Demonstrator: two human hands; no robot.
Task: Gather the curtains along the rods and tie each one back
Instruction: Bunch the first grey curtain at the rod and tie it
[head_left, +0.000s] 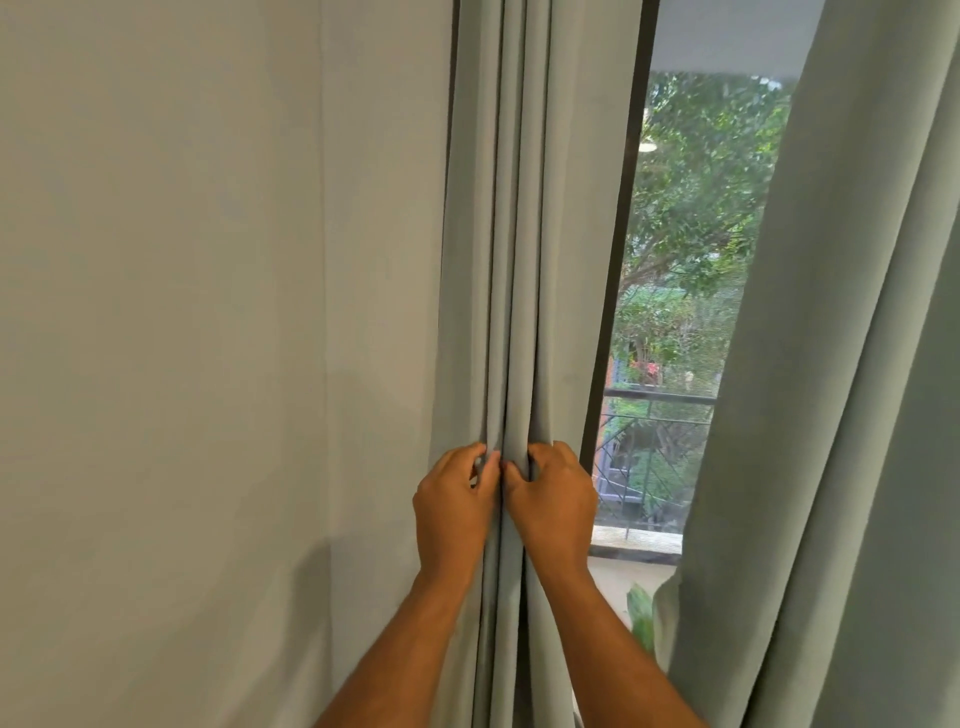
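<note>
No legible text, label, brand, number or sign is found in the head view. No print or tag is shown on the pleated curtain (524, 260), and no marking is carried by the wall (208, 312) beside it. Nothing readable is presented through the window (685, 260).

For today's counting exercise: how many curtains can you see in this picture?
2. The gathered curtain hangs left of the window, gripped by both hands; the other curtain hangs at the right. More may lie out of view.
</note>
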